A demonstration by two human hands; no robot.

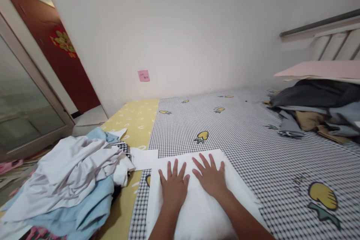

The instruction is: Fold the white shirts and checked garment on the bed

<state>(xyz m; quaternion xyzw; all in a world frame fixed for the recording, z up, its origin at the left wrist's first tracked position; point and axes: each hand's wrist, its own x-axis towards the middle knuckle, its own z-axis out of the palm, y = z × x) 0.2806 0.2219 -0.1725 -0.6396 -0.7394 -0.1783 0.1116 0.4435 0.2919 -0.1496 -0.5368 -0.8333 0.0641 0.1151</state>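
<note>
A white cloth garment (197, 213) lies spread on the bed in front of me, its lower part running out of the picture at the bottom. My left hand (174, 187) rests flat on its left half, fingers spread. Beside it, my right hand (210, 178) also presses flat on the cloth, fingers apart and nothing held. A white strip of the cloth (144, 158), perhaps a sleeve, sticks out to the left. Which kind of garment it is, I cannot tell.
On the left sits a rumpled pile of white and light blue clothes (75, 176). Folded dark and brown clothes (315, 108) are stacked at right under a pink sheet (323, 69). The checked bedsheet (180, 127) reaches a white wall with a pink note (143, 75).
</note>
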